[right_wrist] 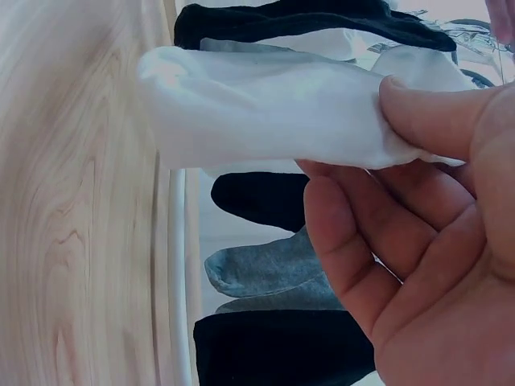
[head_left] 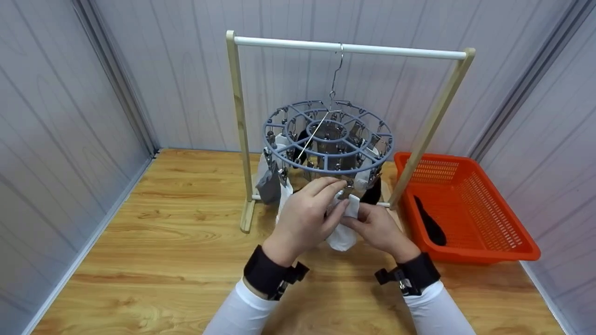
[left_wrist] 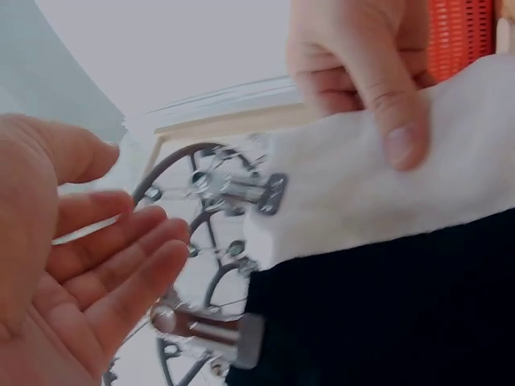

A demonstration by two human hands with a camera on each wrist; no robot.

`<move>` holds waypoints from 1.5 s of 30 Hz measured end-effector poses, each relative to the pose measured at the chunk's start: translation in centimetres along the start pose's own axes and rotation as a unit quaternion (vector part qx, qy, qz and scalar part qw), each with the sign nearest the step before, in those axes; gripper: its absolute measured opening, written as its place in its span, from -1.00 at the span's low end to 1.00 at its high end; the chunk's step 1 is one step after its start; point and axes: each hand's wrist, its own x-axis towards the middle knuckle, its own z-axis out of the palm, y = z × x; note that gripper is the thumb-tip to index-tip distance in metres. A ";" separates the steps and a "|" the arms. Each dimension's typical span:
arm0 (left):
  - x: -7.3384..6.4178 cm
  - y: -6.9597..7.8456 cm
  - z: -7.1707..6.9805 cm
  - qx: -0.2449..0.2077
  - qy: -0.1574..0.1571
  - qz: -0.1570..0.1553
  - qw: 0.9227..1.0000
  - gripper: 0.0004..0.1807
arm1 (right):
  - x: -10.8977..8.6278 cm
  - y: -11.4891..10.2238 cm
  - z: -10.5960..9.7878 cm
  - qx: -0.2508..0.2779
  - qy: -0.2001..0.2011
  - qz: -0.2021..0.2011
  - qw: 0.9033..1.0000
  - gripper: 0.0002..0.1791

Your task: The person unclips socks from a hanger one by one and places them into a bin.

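A white sock (head_left: 342,239) hangs from a metal clip (left_wrist: 256,191) at the near edge of the round grey clip hanger (head_left: 333,170). My right hand (head_left: 379,229) pinches the sock between thumb and fingers, a little below the clip. In the right wrist view the toe of the white sock (right_wrist: 257,104) extends past that grip. Beside the clip is my left hand (head_left: 305,218), its fingers relaxed and apart with nothing between them in the left wrist view. A black sock (left_wrist: 386,314) hangs from the neighbouring clip (left_wrist: 213,334).
The hanger hooks over the white rod (head_left: 396,50) of a wooden stand. More socks hang around it, including a grey sock (right_wrist: 261,265) and a dark one (right_wrist: 282,346). To the right, an orange basket (head_left: 475,255) holds a black sock (head_left: 430,225). Panelled walls (head_left: 186,83) enclose the table.
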 end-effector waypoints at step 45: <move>-0.9 -1.1 3.1 -0.097 0.013 -0.155 0.983 -0.69 | 0.0 -0.5 0.0 0.007 -0.017 -0.029 0.999 -0.75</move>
